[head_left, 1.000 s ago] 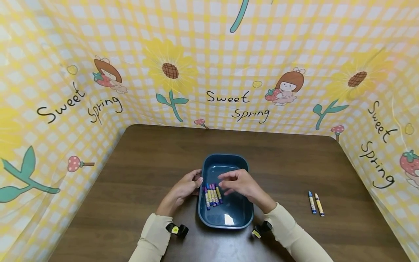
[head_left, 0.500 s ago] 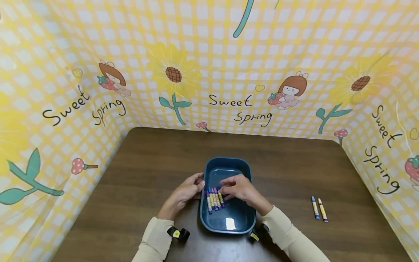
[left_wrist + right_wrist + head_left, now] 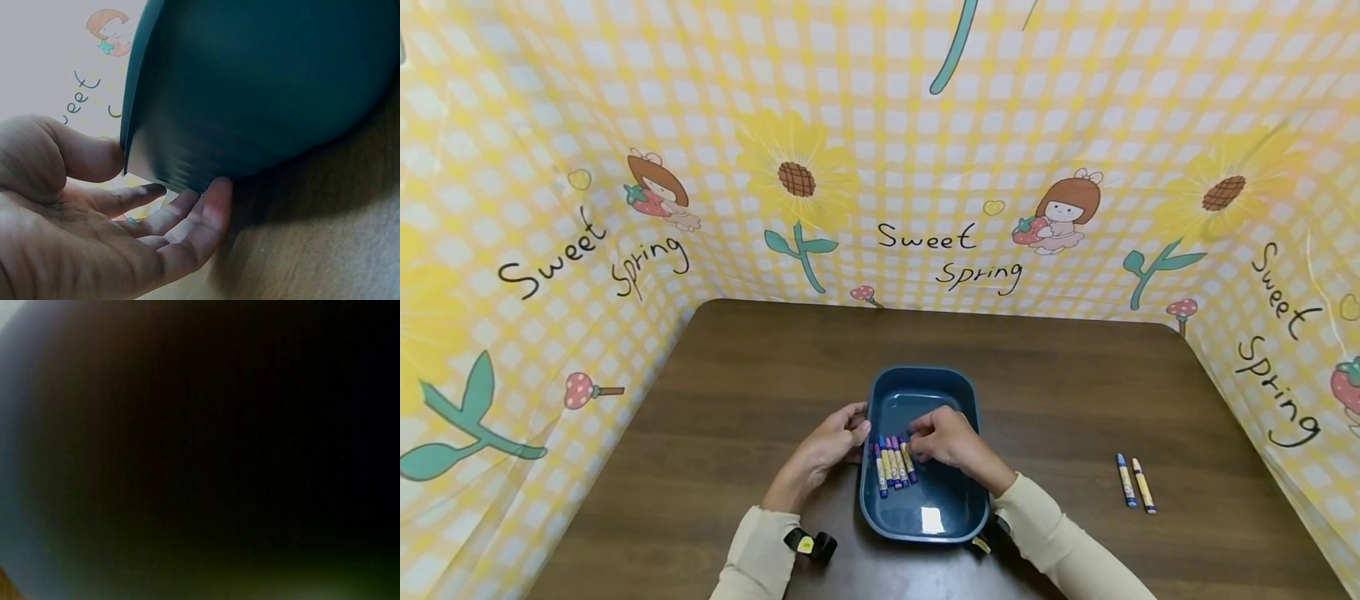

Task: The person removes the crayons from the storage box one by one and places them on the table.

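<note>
A dark blue plastic tray (image 3: 925,521) stands on the table, with several wrapped crayons (image 3: 892,468) lying side by side at its left. My left hand (image 3: 829,442) grips the tray's left side. In the left wrist view, the thumb is at the rim and the fingertips (image 3: 215,194) are against the outer wall (image 3: 262,81). My right hand (image 3: 947,437) reaches inside, fingers bent, right at the upper end of the rightmost crayon. The fingertips are partly hidden, and I cannot tell if they pinch it. The right wrist view is almost wholly dark.
Two more crayons, one blue-tipped (image 3: 1126,481) and one pale-tipped (image 3: 1144,486), lie apart on the brown wooden table (image 3: 760,350) to the right. A yellow checked cloth (image 3: 865,125) with printed flowers hangs round the back and sides.
My right hand has come down from above the tray to the rightmost crayon, its spread fingers drawing in. That crayon's angle has shifted slightly. The left hand keeps its place on the tray.
</note>
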{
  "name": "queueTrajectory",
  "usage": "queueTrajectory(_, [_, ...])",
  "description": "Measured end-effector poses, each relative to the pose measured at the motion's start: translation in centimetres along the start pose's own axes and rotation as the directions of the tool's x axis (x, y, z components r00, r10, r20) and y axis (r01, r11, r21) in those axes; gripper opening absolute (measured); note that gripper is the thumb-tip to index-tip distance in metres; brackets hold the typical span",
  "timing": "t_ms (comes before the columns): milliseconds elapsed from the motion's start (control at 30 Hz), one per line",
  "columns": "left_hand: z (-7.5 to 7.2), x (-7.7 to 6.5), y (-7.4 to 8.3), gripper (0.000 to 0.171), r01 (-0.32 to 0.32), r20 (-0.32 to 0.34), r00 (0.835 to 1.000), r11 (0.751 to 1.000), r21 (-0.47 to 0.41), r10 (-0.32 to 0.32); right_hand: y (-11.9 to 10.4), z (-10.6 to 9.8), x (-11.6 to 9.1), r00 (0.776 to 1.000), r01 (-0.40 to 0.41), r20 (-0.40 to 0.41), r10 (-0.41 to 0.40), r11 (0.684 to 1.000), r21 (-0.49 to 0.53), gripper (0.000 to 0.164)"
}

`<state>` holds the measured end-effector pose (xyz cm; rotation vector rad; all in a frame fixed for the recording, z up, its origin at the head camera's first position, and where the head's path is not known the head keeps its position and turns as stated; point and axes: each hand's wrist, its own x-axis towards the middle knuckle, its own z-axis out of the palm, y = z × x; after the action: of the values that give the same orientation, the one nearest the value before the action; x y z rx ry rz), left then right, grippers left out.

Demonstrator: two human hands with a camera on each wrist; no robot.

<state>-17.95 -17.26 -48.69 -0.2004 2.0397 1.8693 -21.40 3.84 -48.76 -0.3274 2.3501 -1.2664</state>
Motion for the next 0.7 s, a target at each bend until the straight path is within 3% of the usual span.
queueTrajectory(300, [0.05,-0.15,-0.32,0.045,-0.003,0.001,1.0,1.0,-0.009,0.003,0.1,0.53,0.08,1.0,-0.011,0.003,0.012,0.998,-0.07,0.02])
queueTrajectory(700, [0.12,-0.01,-0.06,0.044,0.004,-0.018,1.0,1.0,-0.008,-0.004,-0.39,0.86,0.41,1.0,-0.019,-0.014,0.017,0.987,-0.157,0.021])
